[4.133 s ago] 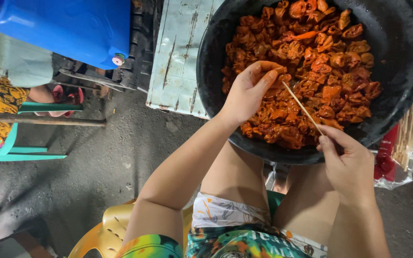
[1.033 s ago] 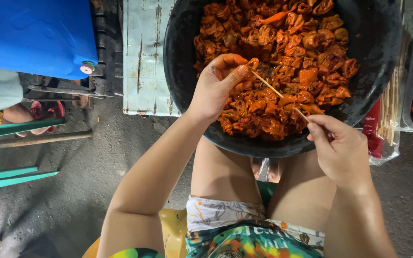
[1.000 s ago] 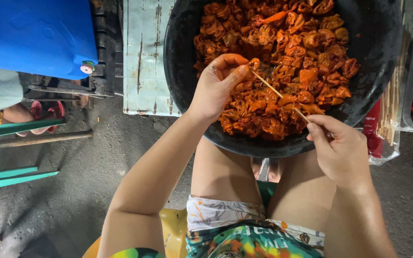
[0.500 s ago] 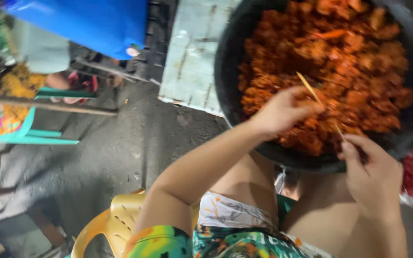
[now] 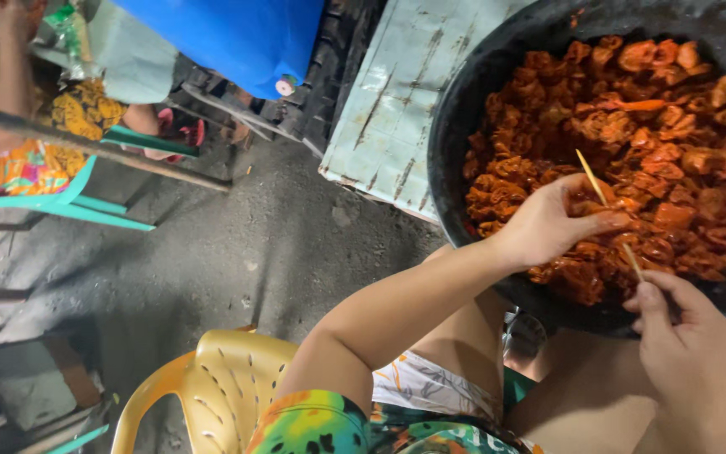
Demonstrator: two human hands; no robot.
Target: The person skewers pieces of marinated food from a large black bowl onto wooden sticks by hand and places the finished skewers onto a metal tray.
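Note:
A big black basin at the upper right is full of orange-red marinated meat pieces. My left hand reaches into it and pinches a meat piece around a thin bamboo skewer. The skewer runs diagonally down to my right hand, which grips its lower end at the basin's near rim. My bare knees sit under the basin.
A pale worn wooden board lies left of the basin, a blue tarp-covered thing behind it. A yellow plastic chair is under me. At far left another person in patterned clothes sits by a teal chair on the grey concrete.
The view has swung left and back, so the basin sits further right. My left hand has slid meat along the skewer, closer to my right hand.

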